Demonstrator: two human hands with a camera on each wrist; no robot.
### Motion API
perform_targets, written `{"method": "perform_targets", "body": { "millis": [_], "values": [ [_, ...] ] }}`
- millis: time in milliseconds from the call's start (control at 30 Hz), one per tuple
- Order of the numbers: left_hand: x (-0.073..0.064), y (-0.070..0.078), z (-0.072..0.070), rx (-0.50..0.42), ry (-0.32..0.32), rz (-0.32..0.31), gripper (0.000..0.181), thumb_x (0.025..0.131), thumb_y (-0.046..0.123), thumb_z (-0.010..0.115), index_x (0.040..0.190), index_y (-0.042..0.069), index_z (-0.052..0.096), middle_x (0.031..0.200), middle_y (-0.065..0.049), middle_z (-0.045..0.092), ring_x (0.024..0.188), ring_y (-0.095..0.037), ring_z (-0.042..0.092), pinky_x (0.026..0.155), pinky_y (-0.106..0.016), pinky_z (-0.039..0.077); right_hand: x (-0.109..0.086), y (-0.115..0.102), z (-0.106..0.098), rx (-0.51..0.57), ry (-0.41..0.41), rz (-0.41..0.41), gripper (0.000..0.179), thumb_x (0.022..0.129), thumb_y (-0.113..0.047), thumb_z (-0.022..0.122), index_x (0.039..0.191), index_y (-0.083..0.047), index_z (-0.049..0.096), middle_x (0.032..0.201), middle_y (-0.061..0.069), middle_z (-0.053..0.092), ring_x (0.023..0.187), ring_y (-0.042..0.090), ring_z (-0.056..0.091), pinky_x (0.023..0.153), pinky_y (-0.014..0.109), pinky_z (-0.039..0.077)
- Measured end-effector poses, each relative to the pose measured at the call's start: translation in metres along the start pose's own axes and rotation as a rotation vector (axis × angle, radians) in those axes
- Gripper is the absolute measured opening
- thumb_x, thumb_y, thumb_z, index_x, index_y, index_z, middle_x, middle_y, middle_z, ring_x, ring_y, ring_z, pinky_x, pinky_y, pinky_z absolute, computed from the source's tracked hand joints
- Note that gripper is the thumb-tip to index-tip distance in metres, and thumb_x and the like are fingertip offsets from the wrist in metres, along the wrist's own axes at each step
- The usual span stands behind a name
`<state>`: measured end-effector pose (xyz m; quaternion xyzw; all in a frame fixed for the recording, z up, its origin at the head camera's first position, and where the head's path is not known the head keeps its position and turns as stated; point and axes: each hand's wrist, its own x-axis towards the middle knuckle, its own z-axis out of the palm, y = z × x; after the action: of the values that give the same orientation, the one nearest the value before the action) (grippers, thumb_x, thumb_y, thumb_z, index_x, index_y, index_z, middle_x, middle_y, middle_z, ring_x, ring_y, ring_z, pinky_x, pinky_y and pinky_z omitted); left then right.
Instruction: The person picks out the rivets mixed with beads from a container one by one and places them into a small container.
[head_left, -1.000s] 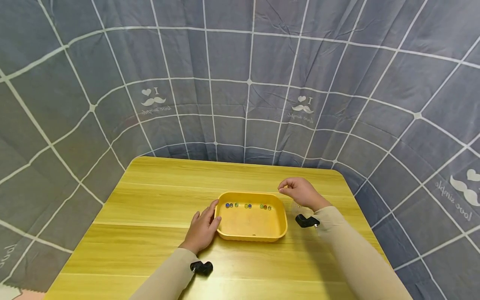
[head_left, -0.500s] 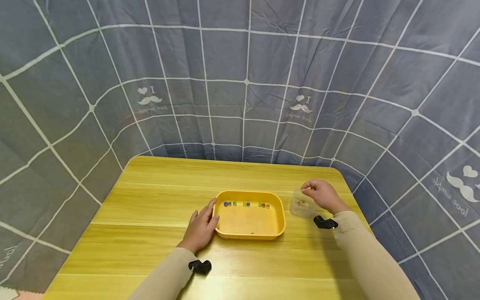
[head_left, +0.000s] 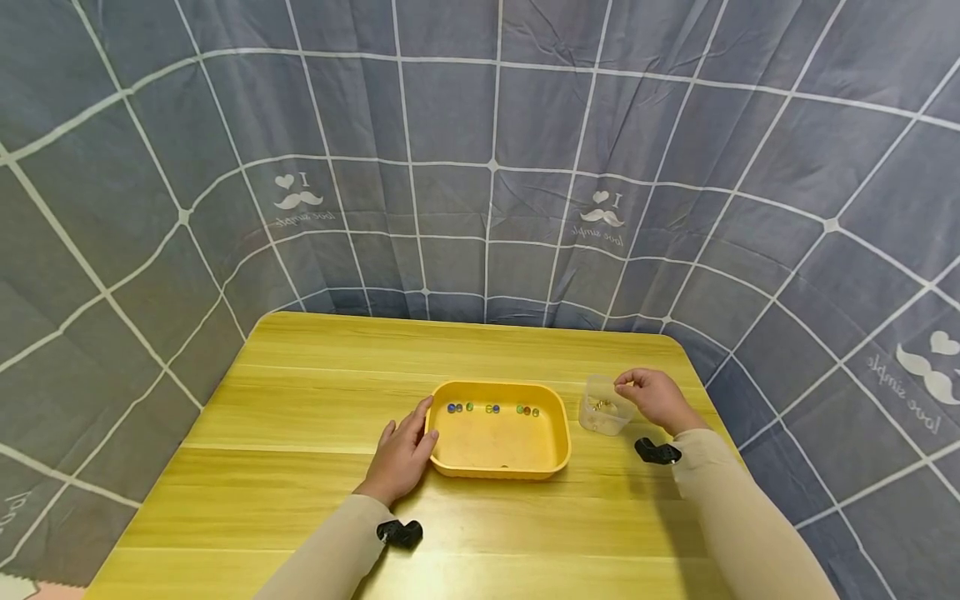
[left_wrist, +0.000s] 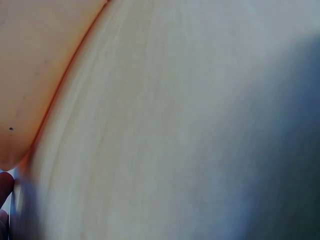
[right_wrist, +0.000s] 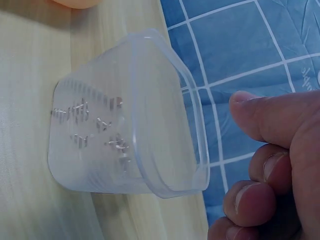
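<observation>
In the head view my left hand (head_left: 401, 454) rests at the left side of a yellow tray (head_left: 498, 472), its thumb over the rim and fingers lying along the outside. A row of small coloured glass marbles (head_left: 492, 409) lies in groups along the tray's far side. My right hand (head_left: 657, 398) is at the right rim of a clear plastic container (head_left: 604, 425), with thumb and forefinger close together. The right wrist view shows its other fingers (right_wrist: 250, 202) curled, with no held thing visible. Small shiny metallic-looking pieces (right_wrist: 77, 112) show through the container's wall.
The container stands just right of the tray on a wood-grain table (head_left: 300, 483). A grey-blue curtain (head_left: 457, 200) with white grid lines surrounds the table's back and sides. In the left wrist view, the tray's edge (left_wrist: 65, 75) borders the table surface.
My right hand has moved right, from beside the tray's far right corner to the container's right rim, uncovering the container. My left hand stays at the tray; the marbles look the same.
</observation>
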<state>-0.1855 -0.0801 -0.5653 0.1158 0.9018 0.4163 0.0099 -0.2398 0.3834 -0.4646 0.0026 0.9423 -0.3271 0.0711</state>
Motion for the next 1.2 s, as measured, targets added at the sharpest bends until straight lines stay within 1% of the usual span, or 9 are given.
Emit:
{"method": "perform_targets", "body": {
  "millis": [100,200,300,467,567,700,867,1000,1200],
  "values": [
    [0.000,0.000,0.000,0.000,0.009,0.008,0.061,0.112,0.032,0.050,0.169,0.026,0.028,0.168,-0.007,0.043,0.155,-0.032,0.042,0.129,-0.066,0.012,0.001,0.001,0.002,0.007,0.005,0.004,0.026,0.106,-0.021,0.063,0.119,-0.002,0.074,0.112,0.015,0.074,0.080,0.022,0.053,0.068,0.033,0.043],
    [0.000,0.000,0.001,0.000,0.009,0.009,0.062,0.112,0.032,0.051,0.169,0.026,0.028,0.167,-0.007,0.043,0.155,-0.032,0.042,0.129,-0.066,0.012,-0.002,-0.001,0.004,0.002,0.002,0.008,0.028,0.106,-0.022,0.062,0.121,-0.001,0.073,0.115,0.017,0.074,0.083,0.022,0.055,0.069,0.033,0.043],
    [-0.004,0.004,0.003,0.012,0.013,0.006,0.062,0.112,0.033,0.050,0.169,0.026,0.027,0.168,-0.007,0.043,0.155,-0.032,0.042,0.129,-0.066,0.012,-0.006,-0.002,0.002,0.000,-0.010,0.013,0.030,0.107,-0.024,0.062,0.122,-0.001,0.073,0.117,0.018,0.074,0.084,0.022,0.056,0.069,0.033,0.043],
    [-0.013,0.011,0.008,0.021,0.052,0.022,0.060,0.112,0.031,0.050,0.168,0.025,0.030,0.165,-0.010,0.047,0.152,-0.036,0.046,0.127,-0.069,0.015,-0.009,0.003,0.000,-0.006,-0.028,0.007,0.029,0.107,-0.024,0.061,0.122,-0.002,0.073,0.119,0.019,0.074,0.087,0.022,0.058,0.070,0.033,0.044],
    [-0.017,0.016,0.009,0.020,0.063,0.018,0.060,0.112,0.031,0.050,0.168,0.024,0.031,0.165,-0.010,0.047,0.151,-0.036,0.046,0.126,-0.068,0.016,-0.009,0.007,0.000,-0.010,-0.031,0.001,0.028,0.106,-0.024,0.062,0.121,-0.003,0.074,0.120,0.017,0.075,0.093,0.024,0.061,0.074,0.032,0.046],
    [-0.023,0.022,0.010,0.026,0.049,-0.009,0.061,0.112,0.033,0.049,0.169,0.026,0.028,0.166,-0.009,0.045,0.153,-0.034,0.044,0.128,-0.067,0.014,-0.012,0.010,-0.002,-0.017,-0.044,-0.018,0.030,0.107,-0.025,0.062,0.121,-0.002,0.074,0.119,0.017,0.075,0.100,0.028,0.065,0.077,0.035,0.049],
    [-0.024,0.022,0.010,0.036,0.037,-0.013,0.062,0.112,0.032,0.050,0.169,0.026,0.026,0.167,-0.009,0.044,0.154,-0.034,0.043,0.128,-0.068,0.013,-0.014,0.009,0.000,-0.025,-0.046,-0.019,0.029,0.106,-0.023,0.062,0.121,-0.002,0.074,0.120,0.017,0.076,0.112,0.035,0.067,0.086,0.044,0.054],
    [-0.024,0.022,0.009,0.031,0.028,-0.023,0.062,0.112,0.033,0.050,0.169,0.026,0.026,0.167,-0.007,0.043,0.155,-0.033,0.042,0.129,-0.067,0.012,-0.015,0.009,0.002,-0.025,-0.046,-0.020,0.029,0.107,-0.022,0.062,0.122,-0.001,0.074,0.120,0.018,0.076,0.115,0.037,0.067,0.088,0.047,0.054],
    [-0.024,0.023,0.007,0.025,0.023,-0.026,0.061,0.113,0.033,0.048,0.169,0.026,0.026,0.167,-0.007,0.043,0.155,-0.033,0.042,0.129,-0.066,0.012,-0.017,0.006,0.002,-0.025,-0.044,-0.023,0.030,0.107,-0.021,0.061,0.124,0.000,0.073,0.120,0.020,0.075,0.114,0.037,0.068,0.088,0.049,0.056]
  ]
}}
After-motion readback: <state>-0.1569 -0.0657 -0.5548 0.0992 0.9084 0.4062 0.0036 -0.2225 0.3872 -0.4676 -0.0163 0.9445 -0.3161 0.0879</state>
